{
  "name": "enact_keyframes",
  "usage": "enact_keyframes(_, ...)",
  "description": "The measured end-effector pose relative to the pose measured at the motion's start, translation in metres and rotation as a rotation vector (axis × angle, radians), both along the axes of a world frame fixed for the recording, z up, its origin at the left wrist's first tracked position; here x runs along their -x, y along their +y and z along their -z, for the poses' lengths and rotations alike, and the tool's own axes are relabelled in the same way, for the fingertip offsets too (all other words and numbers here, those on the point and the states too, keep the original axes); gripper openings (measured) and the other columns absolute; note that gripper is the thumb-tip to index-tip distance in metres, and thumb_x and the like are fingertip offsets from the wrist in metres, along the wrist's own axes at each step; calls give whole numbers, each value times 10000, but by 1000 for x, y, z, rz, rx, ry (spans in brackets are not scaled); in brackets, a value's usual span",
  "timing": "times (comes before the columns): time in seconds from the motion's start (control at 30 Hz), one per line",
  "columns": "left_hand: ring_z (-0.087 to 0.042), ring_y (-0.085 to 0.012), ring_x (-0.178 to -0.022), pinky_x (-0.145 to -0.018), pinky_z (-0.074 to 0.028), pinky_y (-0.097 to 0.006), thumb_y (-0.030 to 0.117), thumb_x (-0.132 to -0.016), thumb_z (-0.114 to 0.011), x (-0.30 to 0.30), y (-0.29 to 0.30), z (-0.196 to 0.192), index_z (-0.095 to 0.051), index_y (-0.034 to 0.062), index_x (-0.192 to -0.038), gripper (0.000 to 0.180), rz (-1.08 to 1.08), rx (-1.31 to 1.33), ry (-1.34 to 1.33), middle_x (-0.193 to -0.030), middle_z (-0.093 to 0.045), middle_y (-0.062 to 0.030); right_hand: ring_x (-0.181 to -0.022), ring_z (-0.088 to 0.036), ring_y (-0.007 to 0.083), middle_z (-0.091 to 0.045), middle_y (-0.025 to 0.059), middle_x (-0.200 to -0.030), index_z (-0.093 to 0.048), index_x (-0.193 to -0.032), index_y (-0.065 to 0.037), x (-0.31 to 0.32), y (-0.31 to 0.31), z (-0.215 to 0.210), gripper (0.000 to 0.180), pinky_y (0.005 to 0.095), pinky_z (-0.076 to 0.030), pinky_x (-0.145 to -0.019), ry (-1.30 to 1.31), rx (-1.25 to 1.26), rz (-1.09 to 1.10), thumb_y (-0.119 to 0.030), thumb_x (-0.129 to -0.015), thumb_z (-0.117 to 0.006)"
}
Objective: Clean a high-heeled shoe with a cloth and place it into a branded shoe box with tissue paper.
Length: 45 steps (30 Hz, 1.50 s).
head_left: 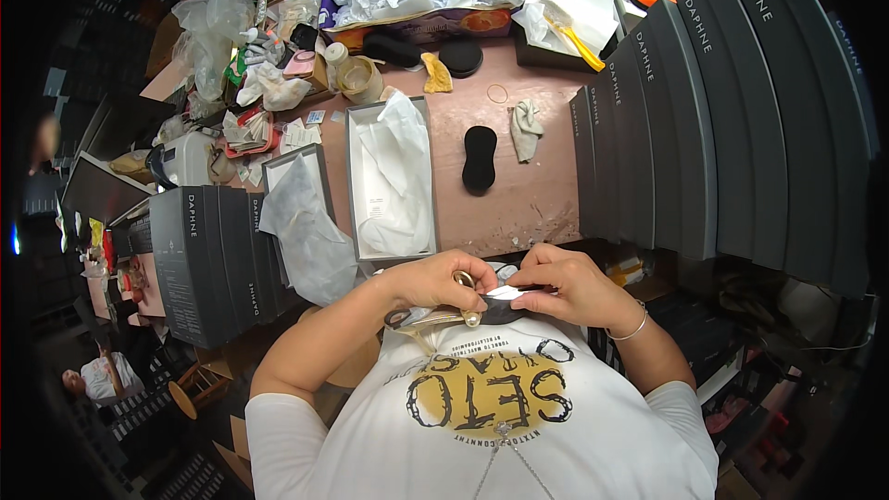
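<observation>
You hold 1 dark shoe [463, 313] close to your chest, with 2 open boxes [389, 176] on the table [546, 130]. Your left hand [435, 282] grips its gold buckle, and your right hand [565, 282] pinches 1 white tag [505, 293] on it.

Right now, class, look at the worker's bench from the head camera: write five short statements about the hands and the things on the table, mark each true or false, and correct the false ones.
1. The left hand holds scissors. True.
2. The right hand is resting flat on the table. False: it pinches a small white label close to the chest.
3. The open box is lined with white tissue. True.
4. A black insole lies on the table. True.
5. The grey boxes on the right are lying open. False: they are closed and lined up side by side.
</observation>
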State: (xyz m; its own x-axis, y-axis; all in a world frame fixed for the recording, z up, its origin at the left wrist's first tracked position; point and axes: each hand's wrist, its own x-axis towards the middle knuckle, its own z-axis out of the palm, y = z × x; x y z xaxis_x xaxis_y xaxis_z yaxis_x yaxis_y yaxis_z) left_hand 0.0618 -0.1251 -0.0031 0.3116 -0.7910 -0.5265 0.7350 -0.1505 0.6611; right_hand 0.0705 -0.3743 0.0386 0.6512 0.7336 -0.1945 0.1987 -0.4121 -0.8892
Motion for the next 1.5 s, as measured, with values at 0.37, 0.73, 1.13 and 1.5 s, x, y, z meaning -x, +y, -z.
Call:
enact_keyframes(0.37,-517,-47,-752,-676,-420,-213,95,-742,-721,4,-3,-1,-630,44,-919,206,5,-21,-24,-829,-547,43,-735,-610,225,-595,57,-863,-718,-995,-72,-3,1,-11,248,340,-491,-649,-94,54,-68,-227,-801,-727)
enact_keyframes(0.73,-575,-73,-860,-780,-454,-205,162,-767,-727,6,8,17,-619,13,-1112,391,-42,68,27,-989,-627,-17,-771,-616,195,-600,99,-893,-682,-1035,-24,-4,-10,10,320,298,-490,-682,83,-33,205,-218,-797,-773)
enact_keyframes(1.13,-622,-114,-894,-799,-499,-226,141,-721,-758,18,21,57,-621,-1,-1037,372,-262,213,300,-1037,-638,-62,-779,-587,183,-612,78,-877,-700,-997,-19,-12,-3,13,313,293,-460,-685,101,-50,99,-204,-765,-797)
enact_keyframes(1.5,-620,-120,-902,-806,-496,-233,84,-746,-731,19,24,54,-642,-6,-1039,319,-262,149,278,-1101,-633,-73,-792,-617,269,-629,126,-877,-704,-981,-7,-25,11,16,320,352,-483,-707,61,-59,-35,-263,-796,-752)
